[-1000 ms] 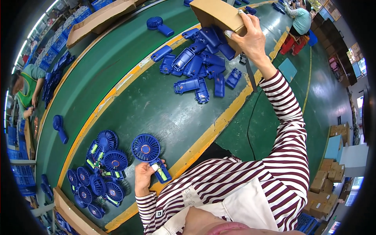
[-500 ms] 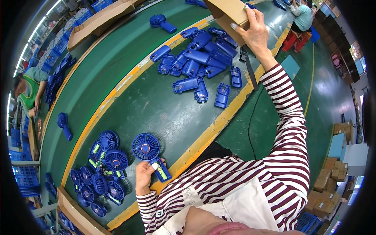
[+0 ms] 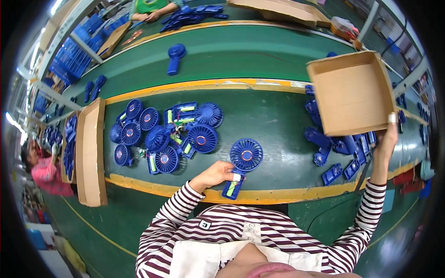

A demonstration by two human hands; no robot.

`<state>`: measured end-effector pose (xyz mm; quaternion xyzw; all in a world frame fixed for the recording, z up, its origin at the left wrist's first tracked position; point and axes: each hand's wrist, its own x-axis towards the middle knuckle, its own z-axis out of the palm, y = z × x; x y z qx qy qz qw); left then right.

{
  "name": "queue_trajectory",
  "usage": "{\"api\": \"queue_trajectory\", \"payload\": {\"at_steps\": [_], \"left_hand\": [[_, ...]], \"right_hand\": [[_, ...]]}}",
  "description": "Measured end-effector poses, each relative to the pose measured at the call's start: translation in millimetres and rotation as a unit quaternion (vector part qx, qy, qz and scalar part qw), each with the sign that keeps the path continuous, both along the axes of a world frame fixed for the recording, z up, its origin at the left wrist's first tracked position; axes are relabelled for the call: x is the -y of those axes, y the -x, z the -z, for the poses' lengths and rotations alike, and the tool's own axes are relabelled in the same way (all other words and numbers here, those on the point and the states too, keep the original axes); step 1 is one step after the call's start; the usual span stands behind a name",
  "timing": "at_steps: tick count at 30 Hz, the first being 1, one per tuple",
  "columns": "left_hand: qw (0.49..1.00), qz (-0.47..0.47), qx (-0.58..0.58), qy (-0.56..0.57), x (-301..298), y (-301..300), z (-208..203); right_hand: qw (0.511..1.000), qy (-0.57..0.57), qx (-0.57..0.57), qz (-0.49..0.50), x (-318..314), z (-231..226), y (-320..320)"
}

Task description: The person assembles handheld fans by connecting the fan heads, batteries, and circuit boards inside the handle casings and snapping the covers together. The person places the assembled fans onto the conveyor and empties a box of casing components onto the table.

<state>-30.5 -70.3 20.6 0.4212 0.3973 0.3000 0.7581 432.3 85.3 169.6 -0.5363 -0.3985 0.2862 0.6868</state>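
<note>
My left hand (image 3: 214, 176) grips a blue handheld fan (image 3: 246, 155) by its handle, near the table's front edge. The handle's back is off, so a green battery and wires show inside. With my right hand (image 3: 387, 142) I hold the lower right corner of a shallow cardboard box (image 3: 352, 95), raised and tilted so its bare inside shows. Under and beside the box lie several blue handle shells (image 3: 332, 174), partly hidden by it. To the left of my left hand several blue fans (image 3: 202, 138) with uncovered batteries lie in a heap.
A green conveyor belt (image 3: 250, 53) runs beyond the yellow-edged table, carrying a blue fan (image 3: 174, 59). A cardboard tray (image 3: 91, 153) stands at the left end. Across the belt is a co-worker's hands (image 3: 151, 16); another person in pink (image 3: 46, 169) sits far left.
My view has swung round, bringing the table level across it. The cardboard box has tipped so that its inside faces me. My left hand still grips the same fan.
</note>
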Motion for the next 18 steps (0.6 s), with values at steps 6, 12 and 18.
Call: {"api": "queue_trajectory", "payload": {"at_steps": [6,12,18], "left_hand": [[0.999,-0.038,0.016,-0.009,3,1,4],[0.992,-0.118,0.031,-0.020,-15,4,1],[0.985,-0.145,0.087,-0.022,-24,13,3]], "right_hand": [[0.949,0.269,0.044,-0.161,-9,20,151],[0.911,0.241,-0.074,-0.326,-46,4,237],[0.864,0.296,-0.106,-0.392,-105,40,333]]}}
